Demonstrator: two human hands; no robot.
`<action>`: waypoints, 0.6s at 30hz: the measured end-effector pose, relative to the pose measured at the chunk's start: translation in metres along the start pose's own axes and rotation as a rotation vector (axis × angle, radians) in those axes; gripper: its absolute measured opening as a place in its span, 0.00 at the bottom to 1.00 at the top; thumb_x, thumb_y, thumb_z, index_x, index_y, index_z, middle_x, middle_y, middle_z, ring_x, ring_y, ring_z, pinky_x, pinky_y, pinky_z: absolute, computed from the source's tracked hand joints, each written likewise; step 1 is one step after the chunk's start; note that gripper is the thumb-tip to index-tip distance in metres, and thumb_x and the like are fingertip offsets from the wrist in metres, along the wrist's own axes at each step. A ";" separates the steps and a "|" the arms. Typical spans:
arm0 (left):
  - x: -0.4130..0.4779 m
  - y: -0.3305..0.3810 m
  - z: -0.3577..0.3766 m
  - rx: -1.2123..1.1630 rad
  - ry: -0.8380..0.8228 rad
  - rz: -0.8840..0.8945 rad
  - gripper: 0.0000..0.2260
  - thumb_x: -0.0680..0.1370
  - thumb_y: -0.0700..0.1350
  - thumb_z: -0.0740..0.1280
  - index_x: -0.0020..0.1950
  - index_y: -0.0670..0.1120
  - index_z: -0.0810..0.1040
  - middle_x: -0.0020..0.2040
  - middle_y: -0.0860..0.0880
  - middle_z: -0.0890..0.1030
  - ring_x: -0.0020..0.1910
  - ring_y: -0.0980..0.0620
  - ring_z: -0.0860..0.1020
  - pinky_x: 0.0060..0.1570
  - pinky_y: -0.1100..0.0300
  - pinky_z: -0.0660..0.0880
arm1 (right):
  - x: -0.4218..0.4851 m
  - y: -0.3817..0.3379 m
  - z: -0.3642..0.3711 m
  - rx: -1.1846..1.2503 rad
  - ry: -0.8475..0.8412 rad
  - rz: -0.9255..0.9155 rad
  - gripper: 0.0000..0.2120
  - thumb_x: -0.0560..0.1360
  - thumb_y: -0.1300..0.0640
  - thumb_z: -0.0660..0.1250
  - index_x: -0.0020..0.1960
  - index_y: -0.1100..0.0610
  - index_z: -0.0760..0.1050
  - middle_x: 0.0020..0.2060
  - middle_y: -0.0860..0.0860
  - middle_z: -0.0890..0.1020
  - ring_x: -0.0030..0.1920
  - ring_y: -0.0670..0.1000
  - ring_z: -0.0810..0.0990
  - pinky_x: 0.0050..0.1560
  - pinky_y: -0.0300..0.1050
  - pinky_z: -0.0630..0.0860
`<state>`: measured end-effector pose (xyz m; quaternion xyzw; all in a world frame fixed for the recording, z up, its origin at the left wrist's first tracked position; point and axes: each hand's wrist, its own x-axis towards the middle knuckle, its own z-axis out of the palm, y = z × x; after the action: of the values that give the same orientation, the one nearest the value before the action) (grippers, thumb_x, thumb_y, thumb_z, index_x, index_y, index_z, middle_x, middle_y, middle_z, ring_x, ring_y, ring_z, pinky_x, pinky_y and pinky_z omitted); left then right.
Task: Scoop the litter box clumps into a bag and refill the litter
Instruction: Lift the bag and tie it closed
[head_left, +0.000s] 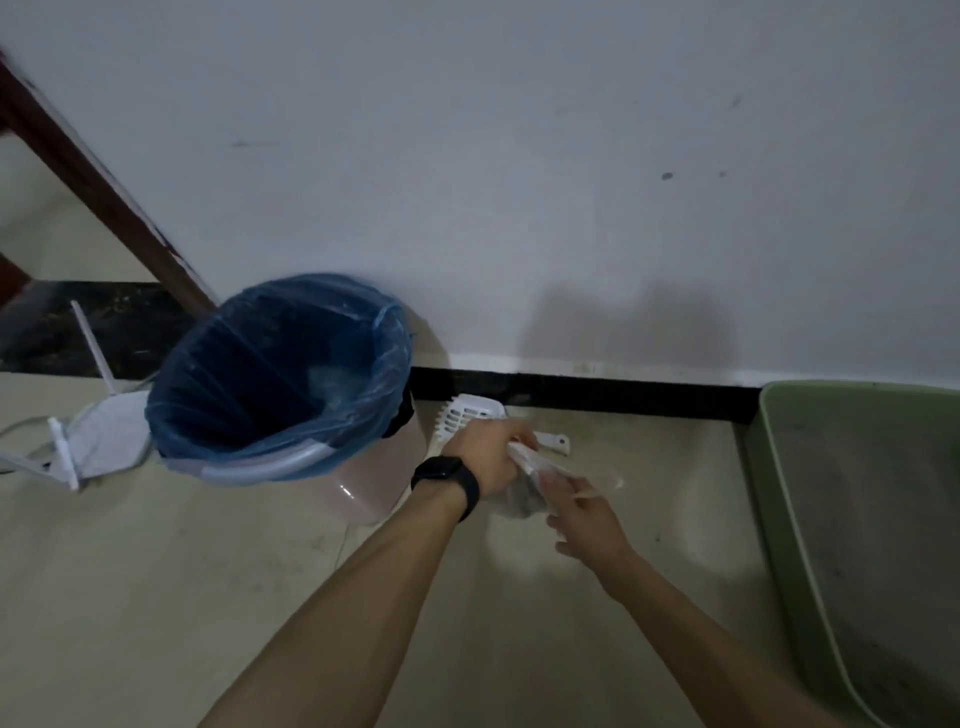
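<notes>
A small clear plastic bag (522, 500) with grey clumps inside hangs just above the floor between my hands. My left hand (485, 452), a black watch on its wrist, is closed around the bag's twisted top. My right hand (584, 514) pinches the bag's loose plastic on the right side. A white slotted scoop (467, 413) lies on the floor behind my left hand, its handle end (553, 441) sticking out to the right. The green litter box (852, 519) with grey litter sits at the right edge, partly cut off.
A pink bin lined with a blue bag (280, 374) stands left of my hands, against the white wall. A white router with antennas (88, 436) lies on the floor at far left. A brown door frame (98, 187) slants behind it.
</notes>
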<state>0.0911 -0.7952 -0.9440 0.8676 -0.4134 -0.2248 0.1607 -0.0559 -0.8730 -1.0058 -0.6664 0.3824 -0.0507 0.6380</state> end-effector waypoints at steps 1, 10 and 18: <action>0.001 0.006 -0.011 -0.015 0.016 0.021 0.11 0.75 0.45 0.64 0.54 0.56 0.81 0.53 0.52 0.82 0.52 0.50 0.79 0.52 0.54 0.77 | -0.001 -0.009 -0.001 0.051 -0.005 0.013 0.13 0.74 0.32 0.64 0.52 0.37 0.73 0.48 0.43 0.80 0.50 0.51 0.82 0.50 0.55 0.81; -0.033 0.039 -0.169 0.051 0.368 0.195 0.09 0.74 0.46 0.69 0.52 0.57 0.83 0.50 0.57 0.83 0.48 0.58 0.79 0.47 0.65 0.73 | 0.008 -0.135 0.017 0.237 -0.075 -0.348 0.15 0.76 0.35 0.63 0.58 0.40 0.75 0.53 0.48 0.83 0.48 0.46 0.85 0.43 0.42 0.82; -0.104 -0.038 -0.288 -0.002 0.641 0.017 0.07 0.73 0.47 0.70 0.49 0.56 0.83 0.46 0.58 0.84 0.47 0.60 0.79 0.49 0.62 0.76 | 0.019 -0.189 0.085 -0.433 -0.263 -0.755 0.31 0.74 0.27 0.54 0.73 0.38 0.63 0.72 0.37 0.69 0.71 0.40 0.67 0.67 0.39 0.71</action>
<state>0.2087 -0.6632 -0.6913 0.8906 -0.3486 0.0609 0.2855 0.0887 -0.8350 -0.8610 -0.8781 0.0302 -0.1134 0.4638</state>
